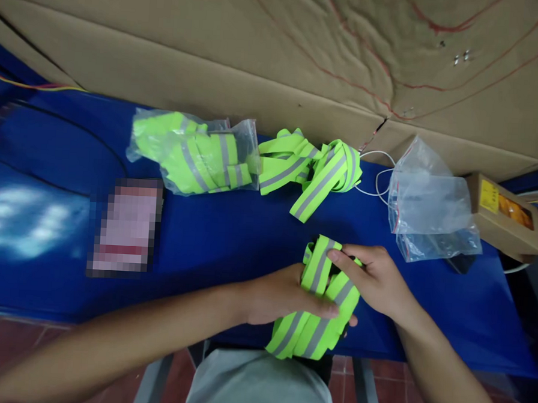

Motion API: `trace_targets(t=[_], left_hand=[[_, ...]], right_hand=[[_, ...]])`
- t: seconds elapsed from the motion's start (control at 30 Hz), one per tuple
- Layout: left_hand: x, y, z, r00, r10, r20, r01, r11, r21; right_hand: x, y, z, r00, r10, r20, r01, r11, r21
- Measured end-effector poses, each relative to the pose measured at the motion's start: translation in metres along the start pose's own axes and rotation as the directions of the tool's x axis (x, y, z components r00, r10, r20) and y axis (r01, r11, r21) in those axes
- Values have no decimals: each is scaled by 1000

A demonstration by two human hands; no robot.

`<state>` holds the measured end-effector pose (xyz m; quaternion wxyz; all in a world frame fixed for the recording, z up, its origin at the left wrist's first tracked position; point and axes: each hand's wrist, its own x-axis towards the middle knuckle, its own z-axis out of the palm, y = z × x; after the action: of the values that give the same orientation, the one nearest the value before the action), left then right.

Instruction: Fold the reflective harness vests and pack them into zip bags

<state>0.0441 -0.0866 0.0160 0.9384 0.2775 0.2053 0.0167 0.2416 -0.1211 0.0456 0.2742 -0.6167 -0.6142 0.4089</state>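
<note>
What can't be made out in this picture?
- Head view: left hand, most fingers hidden by neon-yellow, grey-striped fabric strips.
- Head view: rectangular, dark-edged pink panel, details lost to pixelation.
- Head view: small black object, partly covered by clear, red-edged plastic bags.

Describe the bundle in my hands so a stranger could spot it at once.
Find the blue table, then, at its near edge, your left hand and right hand. They hold a lime strap bundle with grey stripes. Behind lie matching loose straps and a clear bag of them; only this is held.
</note>
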Motion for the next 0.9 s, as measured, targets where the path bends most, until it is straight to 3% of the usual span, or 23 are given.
trace_targets(t=[0.07, 0.17, 0.3, 0.43, 0.57, 0.7, 0.8, 0.9], left_hand=[[-1, 0, -1, 998, 25, 49, -28, 998, 64], [-2, 3, -4, 996, 44, 84, -57, 985, 163], [-3, 6, -8, 997, 80, -5, -74, 938, 339], [-4, 7, -8, 995, 101, -21, -81, 887, 454], [-8, 11, -2, 993, 115, 38, -120, 892, 435], [-7, 9, -1, 987, -15, 157, -21, 974, 226], [-4, 2, -2, 973, -39, 226, 13, 993, 117], [-1, -5, -4, 985, 30, 168, -59, 983, 172]], right_hand=[[-1, -2, -4, 997, 60, 50, -63, 996, 64], [-3, -3, -8, 997, 62, 34, -64, 996, 56], [-6, -4, -11, 999, -7, -48, 6, 1000, -23], [-5, -1, -16, 990, 115, 84, -126, 983, 134], [-1, 6, -13, 933, 274, 233, -350, 844, 406], [2, 10, -5, 890, 308, 336, -445, 747, 494], [4, 8, -3, 909, 269, 319, -388, 826, 408], [3, 5, -7, 984, 72, 161, -104, 975, 199]])
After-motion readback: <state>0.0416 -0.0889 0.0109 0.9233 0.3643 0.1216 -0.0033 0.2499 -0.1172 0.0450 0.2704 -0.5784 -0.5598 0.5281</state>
